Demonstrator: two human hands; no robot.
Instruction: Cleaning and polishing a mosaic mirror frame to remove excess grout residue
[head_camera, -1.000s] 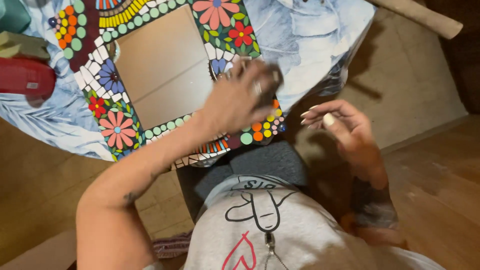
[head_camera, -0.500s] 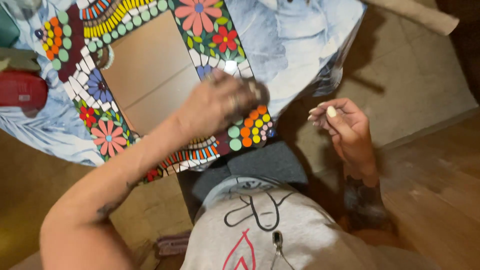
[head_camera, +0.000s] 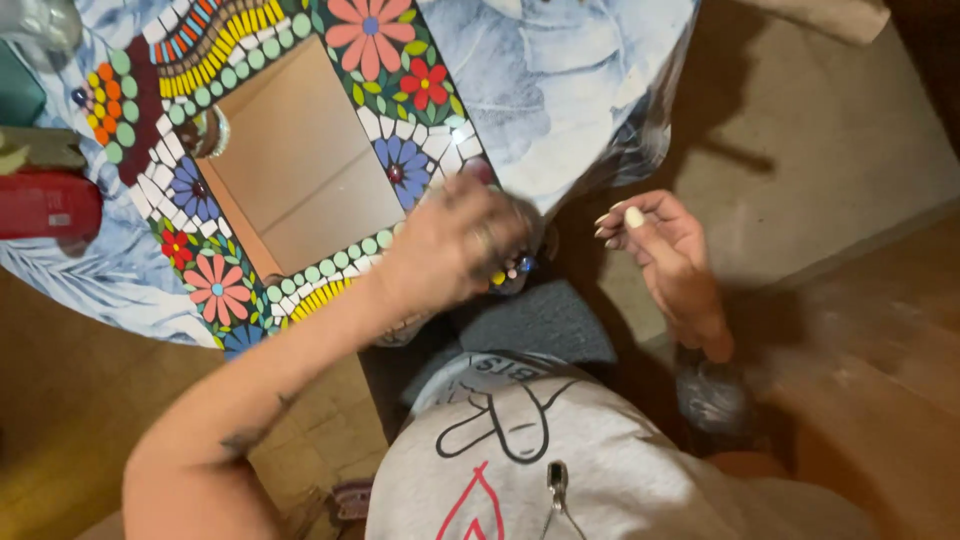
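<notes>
1. At the near right corner of the mosaic mirror frame (head_camera: 300, 150), the left hand (head_camera: 455, 245) lies pressed on the tiles, its fingers bunched over something dark; motion blur hides whether they grip it, so I cannot tell.
2. The frame lies flat on the surface (head_camera: 560, 80), which wears a blue and white leaf-print cloth, and its near right corner sits at the surface's near edge, just above the person's lap.
3. The frame's border carries tile flowers in pink, red and blue, rows of green and yellow dots, and white shards around a plain mirror pane.
4. The right hand (head_camera: 665, 250) hangs off the surface's right edge, over the floor, well apart from the frame; its fingers are loosely curled with the tips drawn together, holding nothing that can be seen.
5. At the far left edge of the surface sits a red object (head_camera: 45, 205), partly cut off by the picture's side, with a green shape just behind it.
</notes>
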